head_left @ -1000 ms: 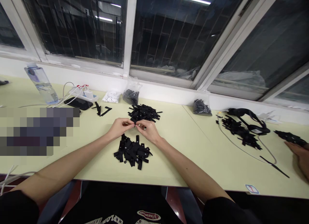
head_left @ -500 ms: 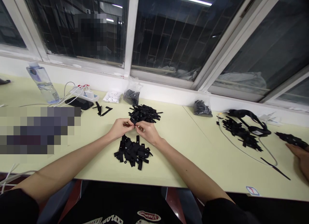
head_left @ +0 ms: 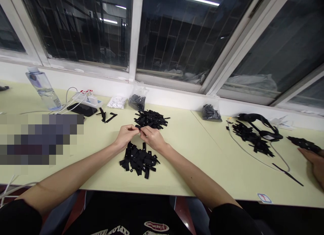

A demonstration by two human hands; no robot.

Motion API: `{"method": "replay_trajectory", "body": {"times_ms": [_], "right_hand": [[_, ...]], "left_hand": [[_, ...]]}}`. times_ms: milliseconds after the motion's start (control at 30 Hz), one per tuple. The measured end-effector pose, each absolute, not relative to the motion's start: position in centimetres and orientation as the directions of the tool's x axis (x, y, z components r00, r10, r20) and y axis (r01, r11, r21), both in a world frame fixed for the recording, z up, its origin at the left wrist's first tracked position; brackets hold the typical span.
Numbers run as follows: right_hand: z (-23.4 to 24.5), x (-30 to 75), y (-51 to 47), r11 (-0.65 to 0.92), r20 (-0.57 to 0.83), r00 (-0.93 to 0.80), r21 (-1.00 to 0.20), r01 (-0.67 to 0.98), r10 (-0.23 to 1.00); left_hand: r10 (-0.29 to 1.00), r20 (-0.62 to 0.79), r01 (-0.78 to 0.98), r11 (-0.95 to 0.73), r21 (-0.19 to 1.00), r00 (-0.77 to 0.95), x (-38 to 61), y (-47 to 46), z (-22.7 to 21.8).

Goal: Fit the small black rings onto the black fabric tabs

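Note:
My left hand [head_left: 127, 135] and my right hand [head_left: 152, 137] meet above the table, thumbs and fingertips pinched together. Between them is a small black fabric strip [head_left: 138, 126], mostly covered by the fingers. Just beyond my hands lies a heap of black fabric strips [head_left: 153, 118]. Closer to me, below the hands, a second heap of black fabric labels [head_left: 139, 160] is spread out, several of them with a small white mark like an M. A tiny black ring [head_left: 131, 170] rests at its near edge.
At the back stand clear bags of black pieces [head_left: 137, 101] [head_left: 211, 113], a white packet [head_left: 116, 102], a phone [head_left: 82, 109], a power strip [head_left: 87, 99] and a water bottle [head_left: 44, 88]. Headphones [head_left: 262, 127] and more strips [head_left: 253, 139] lie right, near another person's hand [head_left: 312, 164].
Less of the black strip shows between my fingertips now. My right fingers have closed in over it. Both hands stay in nearly the same place, and the view has shifted slightly.

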State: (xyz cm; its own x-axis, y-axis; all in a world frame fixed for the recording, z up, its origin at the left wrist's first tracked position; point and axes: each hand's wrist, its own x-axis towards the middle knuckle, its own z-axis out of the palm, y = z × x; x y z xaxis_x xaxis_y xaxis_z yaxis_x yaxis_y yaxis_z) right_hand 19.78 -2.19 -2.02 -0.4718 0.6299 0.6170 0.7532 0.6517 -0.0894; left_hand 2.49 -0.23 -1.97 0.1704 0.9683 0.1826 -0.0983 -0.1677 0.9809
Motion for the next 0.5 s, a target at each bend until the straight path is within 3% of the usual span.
{"method": "replay_trajectory", "body": {"times_ms": [200,367,500], "right_hand": [[-1.8,19.7,-2.1,0.669,0.649,-0.437,-0.151,0.728,0.623],[-1.3,20.6,-2.2,0.665,0.583,-0.406,-0.337,0.667,0.703],[-1.1,21.7,-2.1,0.643,0.479,-0.456,-0.368,0.672,0.75]], "left_hand": [[0.965,0.176,-0.113,-0.156,0.981,0.193,2.7,-0.4,-2.2],[0.872,0.354,0.112,-0.411,0.905,0.339,1.7,0.3,-1.8],[0.8,0.4,0.273,-0.548,0.791,0.448,0.8,0.8,-1.7]]}}
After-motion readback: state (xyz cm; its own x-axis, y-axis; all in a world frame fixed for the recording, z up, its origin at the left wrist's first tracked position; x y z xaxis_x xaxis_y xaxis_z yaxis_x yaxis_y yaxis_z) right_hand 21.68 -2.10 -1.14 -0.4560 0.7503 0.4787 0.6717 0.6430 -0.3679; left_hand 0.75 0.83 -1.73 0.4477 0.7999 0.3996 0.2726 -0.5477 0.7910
